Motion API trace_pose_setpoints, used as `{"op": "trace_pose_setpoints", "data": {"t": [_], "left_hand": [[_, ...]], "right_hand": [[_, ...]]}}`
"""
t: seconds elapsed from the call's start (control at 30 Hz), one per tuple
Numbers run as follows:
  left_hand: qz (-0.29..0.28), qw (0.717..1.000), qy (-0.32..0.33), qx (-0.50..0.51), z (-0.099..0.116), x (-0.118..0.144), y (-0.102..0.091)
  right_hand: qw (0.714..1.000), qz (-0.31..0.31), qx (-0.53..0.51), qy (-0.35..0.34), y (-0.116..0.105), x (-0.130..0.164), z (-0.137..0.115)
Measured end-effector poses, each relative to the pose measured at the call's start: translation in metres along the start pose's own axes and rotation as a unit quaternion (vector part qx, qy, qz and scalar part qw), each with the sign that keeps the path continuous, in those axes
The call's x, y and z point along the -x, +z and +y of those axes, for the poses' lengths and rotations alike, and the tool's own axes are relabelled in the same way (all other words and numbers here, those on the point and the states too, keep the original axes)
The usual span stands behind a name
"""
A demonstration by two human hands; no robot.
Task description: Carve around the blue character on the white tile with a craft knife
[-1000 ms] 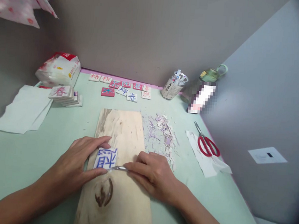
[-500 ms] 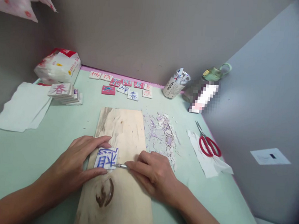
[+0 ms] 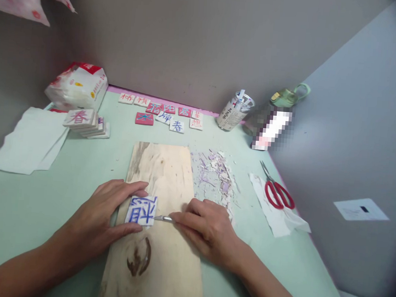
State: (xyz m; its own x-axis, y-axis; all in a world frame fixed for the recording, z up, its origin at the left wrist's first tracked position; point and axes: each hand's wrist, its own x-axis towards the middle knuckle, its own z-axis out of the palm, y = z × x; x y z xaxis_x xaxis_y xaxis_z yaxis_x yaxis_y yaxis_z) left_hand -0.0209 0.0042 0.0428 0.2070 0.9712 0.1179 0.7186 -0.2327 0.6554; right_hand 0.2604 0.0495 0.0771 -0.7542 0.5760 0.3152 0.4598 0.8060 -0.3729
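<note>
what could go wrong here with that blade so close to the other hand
The knife in the right hand points at the white block that the left hand pinches; a slip could probably drive it into those fingers. The block sits loose on the wooden board, so it might skid.

Bottle (image 3: 271, 127) beside the jar (image 3: 234, 111) is blurred out — label unreadable.

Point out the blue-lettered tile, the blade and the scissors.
tile (image 3: 141, 210), head view, middle of its lettered face
blade (image 3: 163, 218), head view, bare metal tip
scissors (image 3: 279, 196), head view, red handles
</note>
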Motion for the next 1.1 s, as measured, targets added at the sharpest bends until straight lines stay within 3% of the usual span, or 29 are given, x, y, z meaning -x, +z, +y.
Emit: {"op": "trace_pose_setpoints", "data": {"t": [1.1], "left_hand": [[0.013, 0.999, 0.030, -0.006, 0.000, 0.001, 0.008]], "right_hand": [[0.997, 0.038, 0.060, 0.024, 0.016, -0.007, -0.011]]}}
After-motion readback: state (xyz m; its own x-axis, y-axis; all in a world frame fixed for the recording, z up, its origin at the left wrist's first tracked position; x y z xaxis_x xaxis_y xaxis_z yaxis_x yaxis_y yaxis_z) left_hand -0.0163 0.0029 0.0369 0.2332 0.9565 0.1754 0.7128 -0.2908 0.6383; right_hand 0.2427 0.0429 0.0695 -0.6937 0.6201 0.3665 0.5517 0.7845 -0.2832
